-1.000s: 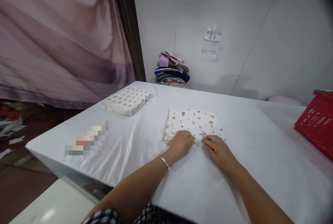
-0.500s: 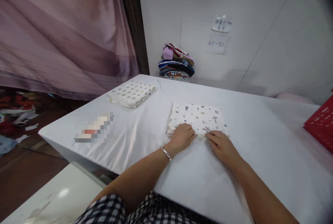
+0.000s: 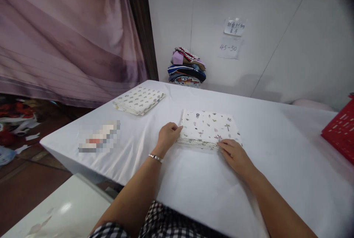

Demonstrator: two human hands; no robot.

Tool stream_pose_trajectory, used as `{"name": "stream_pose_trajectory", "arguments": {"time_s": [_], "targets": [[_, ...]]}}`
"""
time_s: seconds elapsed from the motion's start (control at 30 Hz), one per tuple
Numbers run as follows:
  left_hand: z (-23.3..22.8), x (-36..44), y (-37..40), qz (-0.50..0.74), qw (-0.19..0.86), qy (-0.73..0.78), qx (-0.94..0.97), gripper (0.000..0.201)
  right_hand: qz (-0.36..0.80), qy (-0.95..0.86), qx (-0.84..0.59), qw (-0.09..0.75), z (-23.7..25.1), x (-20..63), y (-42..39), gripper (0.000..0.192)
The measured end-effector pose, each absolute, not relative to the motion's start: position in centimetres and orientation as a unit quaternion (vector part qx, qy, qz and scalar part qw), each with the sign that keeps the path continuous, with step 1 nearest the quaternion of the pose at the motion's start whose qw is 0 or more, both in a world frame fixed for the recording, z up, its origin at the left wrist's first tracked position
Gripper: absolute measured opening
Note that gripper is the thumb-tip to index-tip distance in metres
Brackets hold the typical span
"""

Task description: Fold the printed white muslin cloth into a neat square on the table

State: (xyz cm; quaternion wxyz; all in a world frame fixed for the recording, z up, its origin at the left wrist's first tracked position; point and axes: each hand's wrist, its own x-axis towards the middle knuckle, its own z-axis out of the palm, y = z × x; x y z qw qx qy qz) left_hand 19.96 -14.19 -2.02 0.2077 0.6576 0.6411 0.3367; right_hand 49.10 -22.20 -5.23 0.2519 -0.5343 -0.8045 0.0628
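Note:
A white cloth (image 3: pixel 210 125) printed with small plants and animals lies folded in a flat rectangle, its stacked layers showing along the near edge. My left hand (image 3: pixel 168 134) is at its left edge, thumb and fingers closed on the fabric there. At the near edge, toward the right corner, my right hand (image 3: pixel 232 153) pinches the layers between thumb and fingers. A second folded cloth (image 3: pixel 139 100), white with grey heart-like shapes, rests farther back on the left and is touched by neither hand.
Both cloths lie on a white-covered table (image 3: pixel 276 149). A blurred-out object (image 3: pixel 99 136) is at the left. A red perforated basket (image 3: pixel 340 127) stands at the right edge. Behind the table rises a pile of folded fabrics (image 3: pixel 186 68) by the wall, near a pink curtain (image 3: pixel 83 28).
My left hand has moved left from the near edge of the printed cloth to its left edge. My right hand keeps its place at the near edge.

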Motion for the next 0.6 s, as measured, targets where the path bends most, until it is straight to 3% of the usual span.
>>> {"name": "stream_pose_trajectory", "arguments": {"time_s": [0.23,0.6], "targets": [[-2.43,19.93,-14.57,0.257,0.265,0.657,0.657,0.030,0.058,-0.807,-0.527,0.261,-5.49,49.00,-22.17,0.030],[-2.37,19.89,-14.21,0.265,0.322,0.657,0.628,0.020,0.057,-0.806,-0.532,0.255,-5.56,49.06,-22.19,0.031]]}}
